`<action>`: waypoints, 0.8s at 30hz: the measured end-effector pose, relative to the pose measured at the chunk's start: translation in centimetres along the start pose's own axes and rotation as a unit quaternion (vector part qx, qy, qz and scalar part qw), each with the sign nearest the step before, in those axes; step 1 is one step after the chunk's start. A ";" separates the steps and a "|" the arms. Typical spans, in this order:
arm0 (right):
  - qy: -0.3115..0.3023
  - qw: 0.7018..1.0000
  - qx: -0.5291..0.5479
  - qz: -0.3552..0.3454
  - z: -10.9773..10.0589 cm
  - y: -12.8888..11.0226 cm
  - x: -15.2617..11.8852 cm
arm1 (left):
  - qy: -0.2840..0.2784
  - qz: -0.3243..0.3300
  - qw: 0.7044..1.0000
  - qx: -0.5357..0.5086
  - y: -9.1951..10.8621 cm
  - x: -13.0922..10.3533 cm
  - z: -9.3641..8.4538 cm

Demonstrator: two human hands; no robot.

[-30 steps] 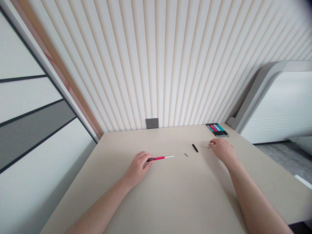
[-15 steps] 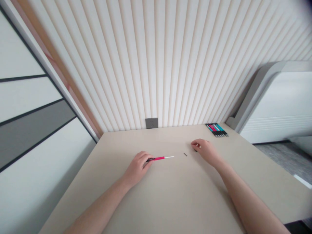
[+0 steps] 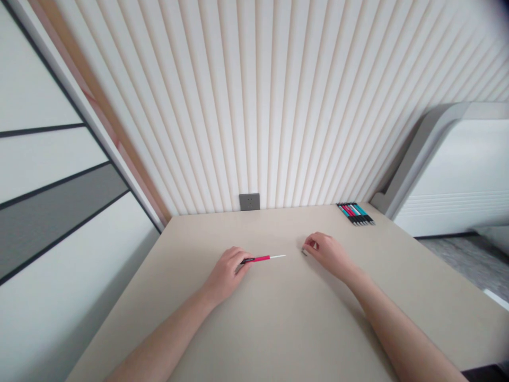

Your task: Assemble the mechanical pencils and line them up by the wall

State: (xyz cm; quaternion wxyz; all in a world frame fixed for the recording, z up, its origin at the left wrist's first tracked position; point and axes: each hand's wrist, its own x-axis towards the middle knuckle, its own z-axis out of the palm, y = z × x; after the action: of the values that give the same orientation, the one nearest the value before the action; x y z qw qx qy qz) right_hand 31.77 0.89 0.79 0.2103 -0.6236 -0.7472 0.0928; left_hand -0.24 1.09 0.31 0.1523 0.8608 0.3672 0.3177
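Observation:
My left hand (image 3: 228, 270) is closed around the black grip end of a pen barrel (image 3: 261, 259) with a red body. A thin white refill (image 3: 278, 256) sticks out of the barrel, pointing right. To the right, my right hand (image 3: 324, 253) has its thumb and forefinger bent together at the upper end of a small grey spring (image 3: 304, 253) on the table. Its fingertips cover part of the spring. Whether anything else is inside that hand is hidden.
A row of several pens (image 3: 355, 214) in red, teal and white lies at the table's back right. The beige table (image 3: 254, 329) meets a ribbed wall with a dark socket (image 3: 249, 201). A white cabinet (image 3: 79, 239) stands left, a pale headboard (image 3: 457, 170) right.
My right hand has moved left to the spring from a small black piece, which no longer shows. My left hand keeps hold of the pen barrel, nearly unmoved.

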 end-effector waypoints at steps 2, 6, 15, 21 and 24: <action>-0.018 1.000 -0.014 0.014 0.0 -0.1 -0.2 | 0.000 -0.005 1.000 0.003 0.0 0.0 0.0; -0.060 0.997 -0.036 0.028 0.3 -0.2 -0.4 | 0.005 -0.003 1.000 0.006 -0.2 0.0 0.1; -0.046 0.994 0.090 -0.050 -0.2 -2.1 -0.4 | 0.002 -0.009 1.000 0.014 -0.4 -0.1 0.1; -0.028 0.983 0.136 -0.119 0.2 -3.0 -0.6 | 0.004 -0.014 1.000 0.013 -0.4 -0.1 0.2; -0.022 0.986 0.110 -0.127 0.4 -3.0 -0.7 | 0.001 -0.018 1.000 0.017 -0.2 0.0 0.2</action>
State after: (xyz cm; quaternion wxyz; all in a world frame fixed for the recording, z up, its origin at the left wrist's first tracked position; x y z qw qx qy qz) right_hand 29.00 -0.32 1.48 0.2713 -0.4945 -0.8099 0.1611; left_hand -0.26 1.23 0.06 0.1433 0.8559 0.3885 0.3099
